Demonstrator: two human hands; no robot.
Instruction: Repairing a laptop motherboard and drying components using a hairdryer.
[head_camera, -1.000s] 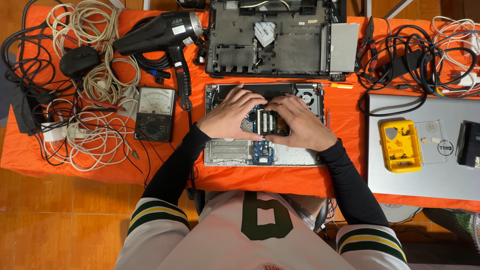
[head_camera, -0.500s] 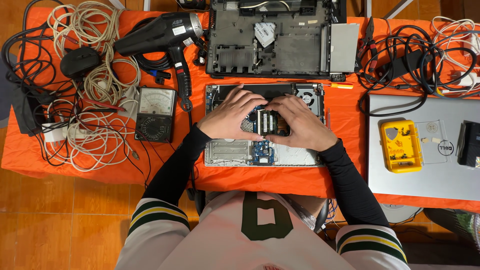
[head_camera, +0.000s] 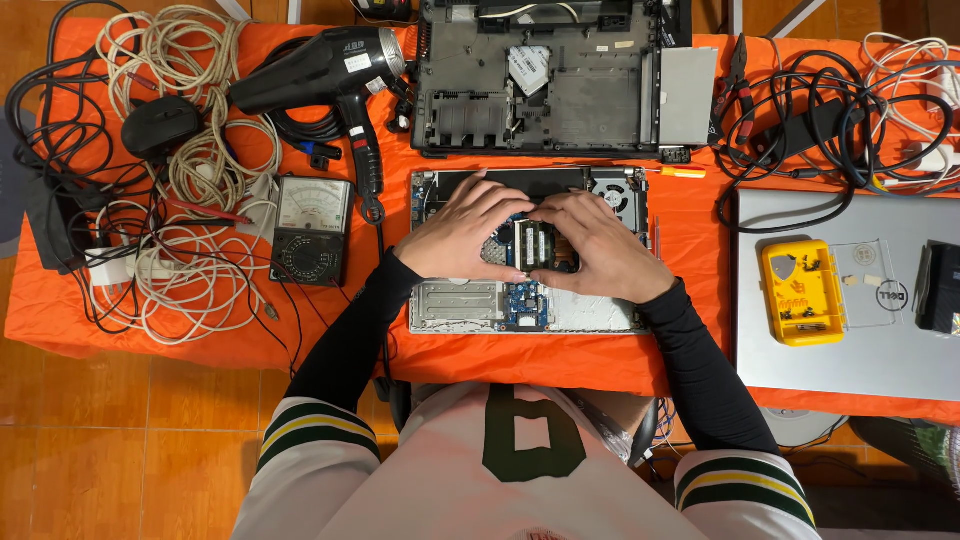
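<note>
An opened laptop base (head_camera: 450, 305) with its circuit board bare lies on the orange table cover in front of me. Both hands rest on it, fingertips meeting over the green memory module (head_camera: 532, 243) at the middle of the board. My left hand (head_camera: 462, 228) presses at the module's left edge, my right hand (head_camera: 592, 245) at its right edge. The fan (head_camera: 612, 191) shows at the board's upper right. Whether either hand grips the module cannot be told; the fingers only touch around it.
A black laptop bottom shell (head_camera: 560, 80) lies behind the board. A black hair dryer (head_camera: 320, 75), an analog multimeter (head_camera: 312, 230), coiled cables (head_camera: 190, 160) and a mouse (head_camera: 160, 125) sit left. A closed silver laptop (head_camera: 850, 340) with a yellow screw box (head_camera: 800, 290) sits right, near black cables (head_camera: 820, 110).
Hands have stayed on the memory module; only slight finger shifts show. Nothing else has moved.
</note>
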